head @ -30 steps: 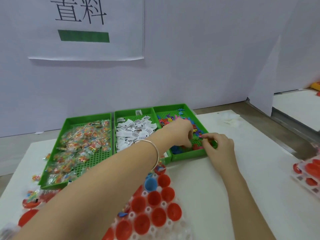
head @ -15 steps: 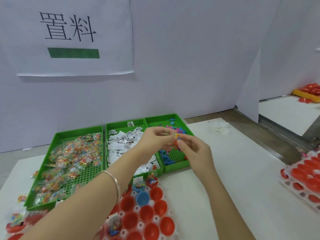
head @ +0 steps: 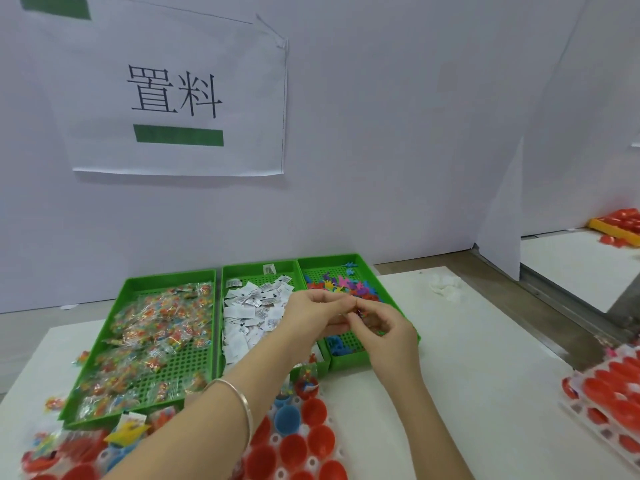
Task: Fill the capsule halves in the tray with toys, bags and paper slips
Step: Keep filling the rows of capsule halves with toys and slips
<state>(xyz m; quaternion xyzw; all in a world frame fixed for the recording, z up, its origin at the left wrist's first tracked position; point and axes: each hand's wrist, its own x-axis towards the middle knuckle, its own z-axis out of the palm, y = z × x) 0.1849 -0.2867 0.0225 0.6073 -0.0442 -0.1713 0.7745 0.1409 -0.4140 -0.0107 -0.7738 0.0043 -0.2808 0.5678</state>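
Three green bins stand side by side: small clear bags [head: 156,327] on the left, white paper slips [head: 252,306] in the middle, small coloured toys [head: 343,284] on the right. Both hands meet above the toy bin's near half. My left hand [head: 311,315] and my right hand [head: 381,327] pinch small toys [head: 360,311] between their fingertips. The white capsule tray [head: 311,464] lies at the near edge with red halves [head: 313,410] and a blue half [head: 286,419]; my left forearm hides part of it.
A second tray of red capsule halves [head: 609,400] sits at the right edge. More red pieces in a yellow bin [head: 616,223] rest on a far table. Loose bags and filled halves [head: 69,448] crowd the near left corner. A crumpled white tissue [head: 445,285] lies beyond the bins.
Both hands lifted out of the toy bin and came together, holding small toys between them. The camera tilted upward and shifted, showing more wall.
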